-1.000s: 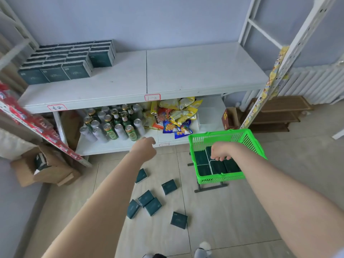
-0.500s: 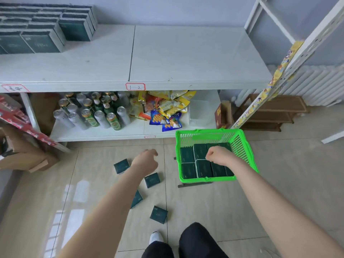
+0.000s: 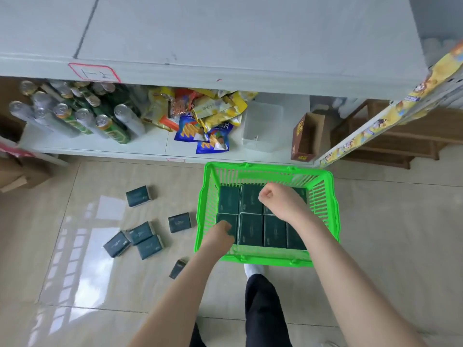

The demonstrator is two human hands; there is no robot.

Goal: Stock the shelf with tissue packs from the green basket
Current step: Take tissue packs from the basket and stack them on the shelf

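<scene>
A person's left hand (image 3: 220, 232) crosses the green basket's (image 3: 209, 201) near rim onto the tissue packs (image 3: 250, 229), its grip impossible to tell. The right hand (image 3: 278, 200) hovers fisted, holding nothing visible. Loose packs (image 3: 147, 246) scatter the open tiles to the left, below the shelf (image 3: 250, 33).

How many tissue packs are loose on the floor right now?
6. One pack lies nearest the lower shelf; one beside the green basket; three clustered; one partly behind the left forearm. Others may be hidden.
</scene>
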